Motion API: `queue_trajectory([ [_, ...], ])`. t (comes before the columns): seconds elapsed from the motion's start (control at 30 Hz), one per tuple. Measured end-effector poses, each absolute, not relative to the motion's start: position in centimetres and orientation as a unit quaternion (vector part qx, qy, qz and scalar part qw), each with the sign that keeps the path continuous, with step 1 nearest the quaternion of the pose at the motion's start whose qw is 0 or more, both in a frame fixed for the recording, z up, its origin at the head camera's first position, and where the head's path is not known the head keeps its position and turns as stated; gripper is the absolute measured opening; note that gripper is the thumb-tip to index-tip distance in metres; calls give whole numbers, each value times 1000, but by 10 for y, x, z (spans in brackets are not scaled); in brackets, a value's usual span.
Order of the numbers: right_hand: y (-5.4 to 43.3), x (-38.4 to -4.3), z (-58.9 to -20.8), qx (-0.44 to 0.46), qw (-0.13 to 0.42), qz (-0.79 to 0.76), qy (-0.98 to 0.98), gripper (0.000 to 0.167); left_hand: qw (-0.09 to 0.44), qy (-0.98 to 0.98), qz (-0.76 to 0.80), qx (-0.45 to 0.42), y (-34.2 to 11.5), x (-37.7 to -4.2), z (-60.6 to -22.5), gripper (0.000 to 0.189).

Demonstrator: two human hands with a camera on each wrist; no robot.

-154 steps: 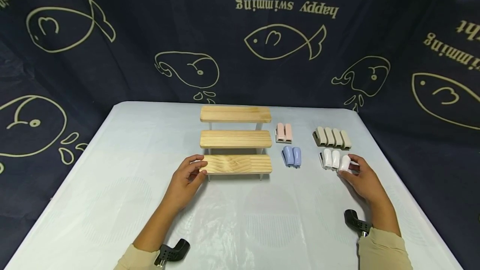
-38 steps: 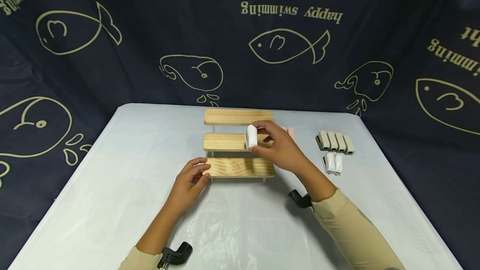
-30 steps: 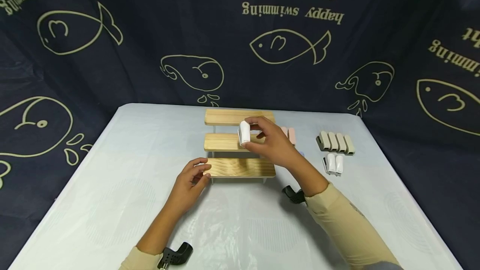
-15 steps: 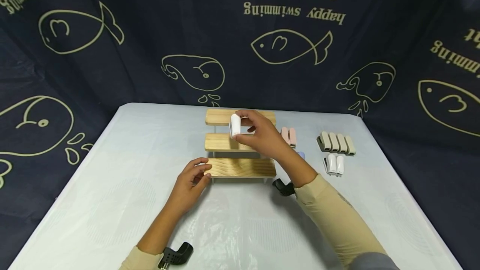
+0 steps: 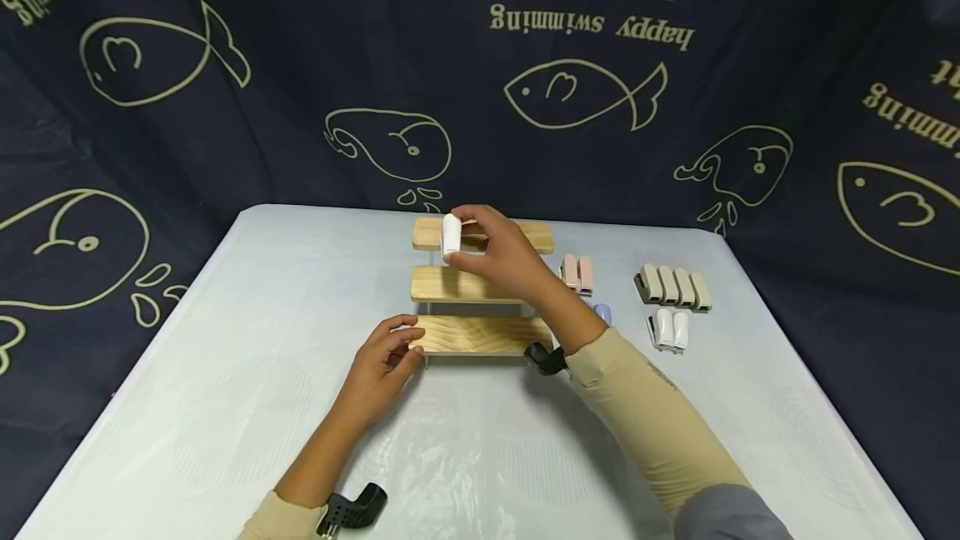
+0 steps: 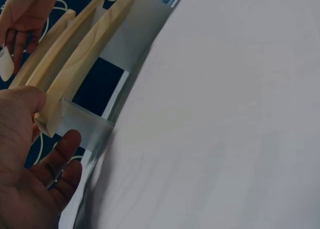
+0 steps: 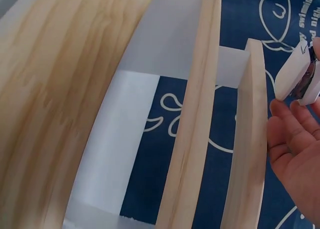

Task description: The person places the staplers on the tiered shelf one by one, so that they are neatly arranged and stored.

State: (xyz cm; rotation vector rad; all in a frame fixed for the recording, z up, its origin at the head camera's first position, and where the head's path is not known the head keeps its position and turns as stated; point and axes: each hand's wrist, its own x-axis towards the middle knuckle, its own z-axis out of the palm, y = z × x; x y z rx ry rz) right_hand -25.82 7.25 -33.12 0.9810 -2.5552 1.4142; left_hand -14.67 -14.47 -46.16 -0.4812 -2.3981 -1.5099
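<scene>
Pinching a small, glossy white plastic stapler (image 5: 451, 235) in the right hand (image 5: 498, 252), at the upper left of a three-tier pale wooden rack (image 5: 483, 335). Holding that rack's lowest tier by its left end with the left hand (image 5: 381, 369). Probably handling light, stiff and slightly slippery; best being gripped end to end, off the metal middle.

navy curtain (image 5: 476, 157) | pale fish outlines (image 5: 562, 88) | upside-down lettering (image 5: 592, 22) | whitish table cover (image 5: 202, 340)
</scene>
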Motion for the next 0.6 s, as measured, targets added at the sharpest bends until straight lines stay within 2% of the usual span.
queue_trajectory([
  [0.6,49,-270,-328,298,18,452,-840,58,135,-828,-516,-170,-146,-148,-464,25],
])
